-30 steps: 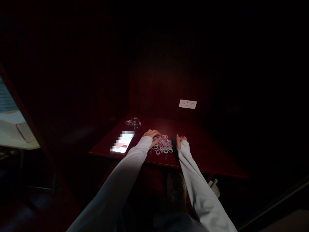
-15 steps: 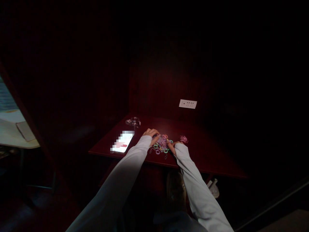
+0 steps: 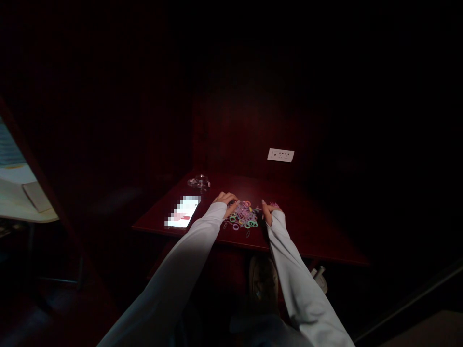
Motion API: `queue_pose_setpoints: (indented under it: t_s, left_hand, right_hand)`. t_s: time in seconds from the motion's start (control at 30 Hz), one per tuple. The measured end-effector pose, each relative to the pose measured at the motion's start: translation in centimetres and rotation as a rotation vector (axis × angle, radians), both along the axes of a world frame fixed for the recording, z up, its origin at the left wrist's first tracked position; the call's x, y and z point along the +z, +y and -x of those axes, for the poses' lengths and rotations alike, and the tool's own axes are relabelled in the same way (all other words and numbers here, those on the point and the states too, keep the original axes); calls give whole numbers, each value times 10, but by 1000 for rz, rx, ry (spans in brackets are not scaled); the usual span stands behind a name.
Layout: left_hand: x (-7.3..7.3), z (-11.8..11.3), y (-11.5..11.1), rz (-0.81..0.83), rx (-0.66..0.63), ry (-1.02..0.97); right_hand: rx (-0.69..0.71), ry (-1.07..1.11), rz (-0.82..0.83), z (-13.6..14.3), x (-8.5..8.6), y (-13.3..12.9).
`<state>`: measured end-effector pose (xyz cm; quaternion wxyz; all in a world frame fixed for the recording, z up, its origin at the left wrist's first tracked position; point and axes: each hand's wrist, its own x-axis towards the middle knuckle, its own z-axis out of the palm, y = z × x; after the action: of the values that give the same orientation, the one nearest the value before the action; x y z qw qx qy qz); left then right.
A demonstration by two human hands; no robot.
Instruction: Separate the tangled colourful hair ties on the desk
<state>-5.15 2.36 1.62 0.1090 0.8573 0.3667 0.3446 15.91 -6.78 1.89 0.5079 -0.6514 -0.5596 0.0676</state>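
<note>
Fingertip lightness seems wise, the loosely curled left hand [image 3: 224,199] barely steadying the tangled pile of small multicoloured plastic-looking rings [image 3: 246,215] on the dark-red wooden table [image 3: 307,233], the right hand [image 3: 268,212] sparing the pink stringy cluster [image 3: 275,205] beside it, though I cannot tell whether either grips anything.

Wears long, plain, pale grey sleeves [image 3: 188,255], snug at the wrists and looser farther up; shows soft creases, deepest on the right; wears dark bluish clothing [image 3: 258,327] lower down, too dim for detail.
</note>
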Motion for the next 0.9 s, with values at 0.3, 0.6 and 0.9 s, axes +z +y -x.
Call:
queue_pose_setpoints:
  t_s: [0.3,0.6,0.9]
  left_hand:
    - [3,2,-8,3,22,-12]
    - [4,-2,-8,20,39,-1]
    - [3,-1,-8,5,44,2]
  right_hand:
    - [-370,-87,180,-41,18,-2]
    - [-306,-168,214,-47,21,3]
    - [-275,-212,136,-40,24,3]
